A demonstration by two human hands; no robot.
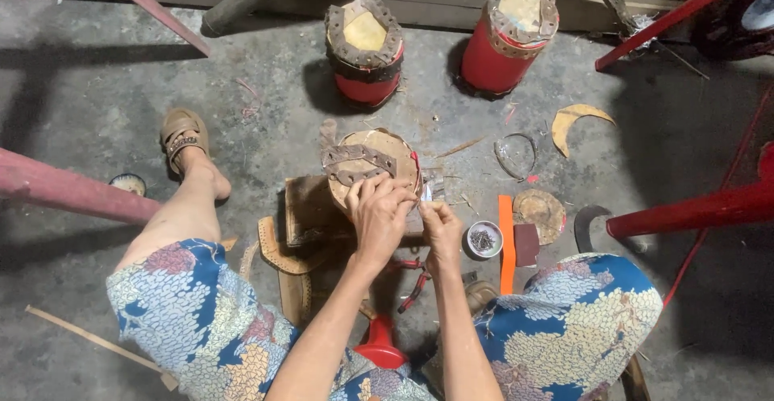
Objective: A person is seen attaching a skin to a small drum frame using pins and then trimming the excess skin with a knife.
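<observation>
Blue floral-patterned knees (185,304) framed both hands. The left hand (379,211) and right hand (439,224), fingers closed, pinched the rim of a small round hide-topped drum (372,163) mid-floor; its brown leather strap was only partly fastened, unlike two red drums (364,50) near the floor's far edge.

A small round drum (372,163) with a tan skin face and a brown punched leather strap across it tilts just above the fingertips of both hands.

Small bowl (484,240) contents too small; drum (373,167) edge behind hands.
</observation>
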